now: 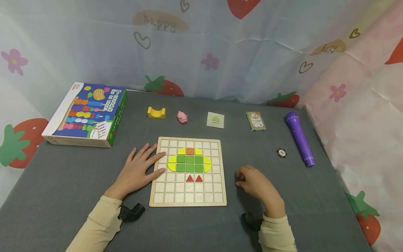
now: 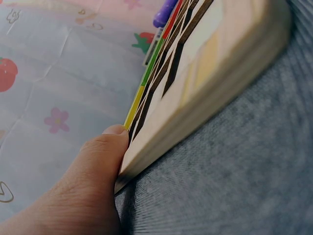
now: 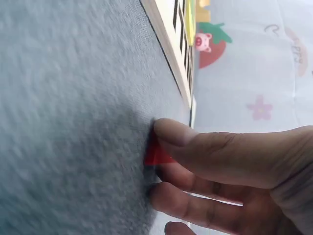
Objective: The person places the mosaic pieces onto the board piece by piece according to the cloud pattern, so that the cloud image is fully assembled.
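A square wooden grid board lies on the dark grey tabletop. My left hand rests spread at its left edge, with fingertips and thumb over the border squares. In the left wrist view the thumb presses along the board's rim. Green square tiles fill the pattern's middle, flanked by yellow rounded tiles. An orange square tops them, and two red triangles sit below. Right of the board, my right hand pinches a red piece close to the tabletop, partly hidden by the thumb.
A game box stands at the back left. Along the back are a yellow arch block, a pink pig, a pattern card and a card pack. A round chip and purple microphone lie right.
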`<state>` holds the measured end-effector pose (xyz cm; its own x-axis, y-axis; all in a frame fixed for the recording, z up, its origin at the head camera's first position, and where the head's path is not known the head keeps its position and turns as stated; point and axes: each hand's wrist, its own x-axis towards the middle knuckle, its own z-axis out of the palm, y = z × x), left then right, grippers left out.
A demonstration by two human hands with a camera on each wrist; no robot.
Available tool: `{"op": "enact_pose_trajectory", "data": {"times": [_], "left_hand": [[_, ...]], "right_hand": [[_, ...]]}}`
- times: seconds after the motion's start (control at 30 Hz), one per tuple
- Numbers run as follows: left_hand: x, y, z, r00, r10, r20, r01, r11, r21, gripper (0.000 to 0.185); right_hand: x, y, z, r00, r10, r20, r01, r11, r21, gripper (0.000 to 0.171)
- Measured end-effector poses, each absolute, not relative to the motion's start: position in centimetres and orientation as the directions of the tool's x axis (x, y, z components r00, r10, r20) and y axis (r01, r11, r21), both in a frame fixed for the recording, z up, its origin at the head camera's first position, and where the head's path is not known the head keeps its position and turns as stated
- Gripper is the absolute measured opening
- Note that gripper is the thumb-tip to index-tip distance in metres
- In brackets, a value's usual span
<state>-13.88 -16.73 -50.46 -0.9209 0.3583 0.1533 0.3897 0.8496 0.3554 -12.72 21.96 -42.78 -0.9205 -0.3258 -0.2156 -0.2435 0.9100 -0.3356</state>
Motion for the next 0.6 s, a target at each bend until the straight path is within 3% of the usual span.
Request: {"op": "enact_pose_trajectory", "data": {"times": [0.4, 0.6], "left_hand": [[-13.9, -16.7, -50.5, -0.923, 0.356, 0.145, 0.384, 0.847, 0.368, 0.065], [-13.9, -16.8, -50.4, -0.922, 0.356, 0.150, 0.387, 0.845, 0.371, 0.065]], "right_hand": [[-13.0, 20.4, -42.4, -0.909, -0.400, -0.115, -0.333, 0.865, -0.375, 0.005], [-13.8, 18.1, -41.4, -0.889, -0.449, -0.092, -0.376, 0.829, -0.414, 0.011]]}}
